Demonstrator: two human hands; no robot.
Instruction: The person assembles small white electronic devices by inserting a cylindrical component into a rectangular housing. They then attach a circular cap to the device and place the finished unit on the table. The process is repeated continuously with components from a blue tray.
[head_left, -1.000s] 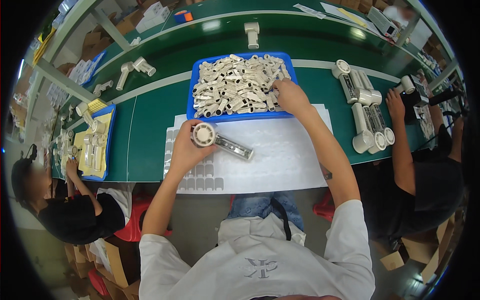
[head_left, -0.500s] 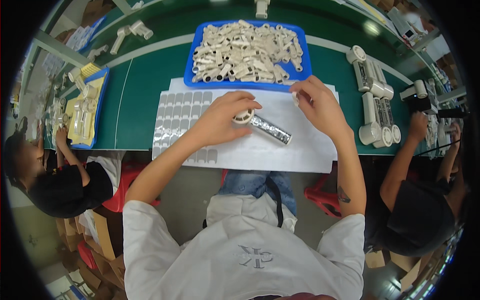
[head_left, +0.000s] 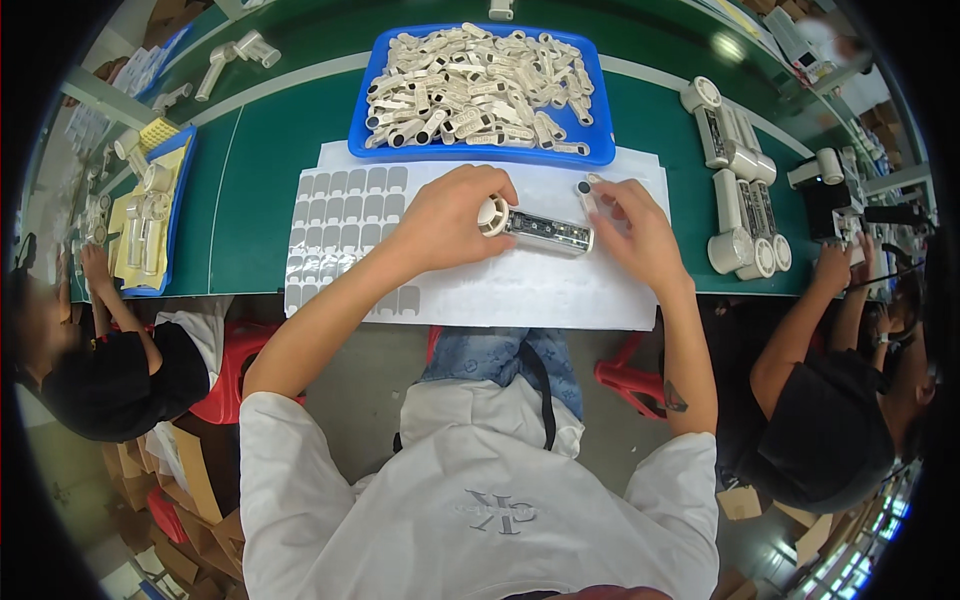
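My left hand (head_left: 452, 222) is closed around the round white head of a handheld device (head_left: 545, 230). The device's handle points to the right over the white sheets, and its open side shows dark and silvery inner parts. My right hand (head_left: 632, 222) stands just right of the handle's end. Between its fingertips is a small white cover piece (head_left: 586, 187) with a dark round spot at one end. Behind both hands, a blue tray (head_left: 358, 125) is heaped with similar white cover pieces (head_left: 480, 85).
A sheet of grey stickers (head_left: 345, 210) lies left of my hands on white paper (head_left: 500, 300). Several white devices (head_left: 740, 190) are grouped at the right on the green table (head_left: 260, 200). A person (head_left: 110, 370) works at the left, another (head_left: 820, 400) at the right.
The device in my left hand has turned closer to level, its handle end rising. My right hand has come lower, nearer the handle's end, with the cover piece. The whole view has shifted slightly.
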